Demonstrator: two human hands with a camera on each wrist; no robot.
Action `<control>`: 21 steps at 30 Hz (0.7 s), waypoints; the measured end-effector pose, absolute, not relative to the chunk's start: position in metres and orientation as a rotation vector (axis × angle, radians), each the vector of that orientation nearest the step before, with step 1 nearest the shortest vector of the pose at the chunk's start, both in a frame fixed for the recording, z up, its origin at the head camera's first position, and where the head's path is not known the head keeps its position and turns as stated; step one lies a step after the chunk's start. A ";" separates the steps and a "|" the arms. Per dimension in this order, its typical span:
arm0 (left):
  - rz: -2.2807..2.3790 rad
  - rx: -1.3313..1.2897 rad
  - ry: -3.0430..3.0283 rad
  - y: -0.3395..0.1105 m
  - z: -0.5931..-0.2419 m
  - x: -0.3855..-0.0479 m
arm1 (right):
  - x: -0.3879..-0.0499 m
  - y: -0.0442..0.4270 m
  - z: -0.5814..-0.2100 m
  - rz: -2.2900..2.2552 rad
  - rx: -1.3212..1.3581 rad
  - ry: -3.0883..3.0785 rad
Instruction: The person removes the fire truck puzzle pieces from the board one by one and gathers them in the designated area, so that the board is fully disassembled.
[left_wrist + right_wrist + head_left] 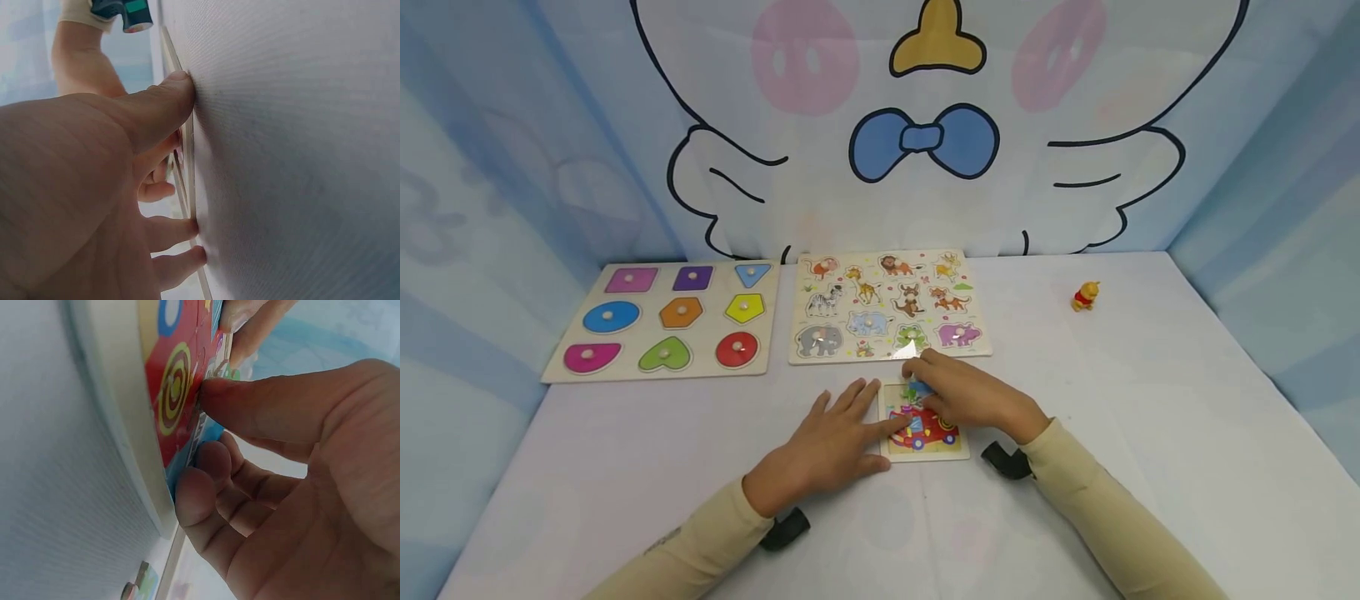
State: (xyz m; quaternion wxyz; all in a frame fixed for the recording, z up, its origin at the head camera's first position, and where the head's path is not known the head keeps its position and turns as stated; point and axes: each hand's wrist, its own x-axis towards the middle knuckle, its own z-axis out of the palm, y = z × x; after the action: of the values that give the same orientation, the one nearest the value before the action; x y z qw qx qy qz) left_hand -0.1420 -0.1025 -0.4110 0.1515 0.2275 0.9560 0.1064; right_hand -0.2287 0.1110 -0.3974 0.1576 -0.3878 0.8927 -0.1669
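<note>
A small jigsaw puzzle [928, 457] of a red fire engine lies in a pale wooden frame on the white table. My left hand [830, 442] is spread along its left side, index finger reaching onto the picture and thumb near the lower left corner. From the upper right, my right hand [970, 393] bends over the puzzle. Its thumb and fingers pinch a puzzle piece with blue on it [919, 387] at the upper part of the picture. In the right wrist view, the right thumb [250, 409] presses near the red area while fingertips curl at the frame's edge.
Behind the puzzle lies an animal peg board [883, 310]. Left of it is a board of coloured shapes with knobs [703, 325]. A small yellow bear figure in red [1084, 296] stands at the back right. A cartoon-printed curtain [925, 208] hangs behind the table.
</note>
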 end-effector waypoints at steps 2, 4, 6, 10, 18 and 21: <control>0.302 0.655 2.745 -0.102 -0.411 -0.142 | -0.229 0.112 -0.397 -0.490 -1.103 2.547; 0.297 0.656 2.744 -0.102 -0.410 -0.142 | -0.230 0.113 -0.398 -0.502 -1.099 2.542; 0.295 0.655 2.742 -0.102 -0.410 -0.142 | -0.231 0.114 -0.397 -0.516 -1.103 2.534; 0.296 0.655 2.742 -0.102 -0.410 -0.142 | -0.233 0.115 -0.398 -0.539 -1.107 2.527; 0.302 0.658 2.737 -0.102 -0.409 -0.142 | -0.236 0.117 -0.400 -0.595 -1.135 2.514; 0.313 0.651 2.731 -0.102 -0.410 -0.143 | -0.236 0.117 -0.400 -0.613 -1.131 2.509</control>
State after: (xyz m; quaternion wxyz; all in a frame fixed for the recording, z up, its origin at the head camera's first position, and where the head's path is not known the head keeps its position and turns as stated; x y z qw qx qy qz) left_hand -0.1426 -0.1022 -0.4095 0.1577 0.2274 0.9547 0.1094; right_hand -0.2360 0.1170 -0.4002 0.1603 -0.3961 0.8783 -0.2145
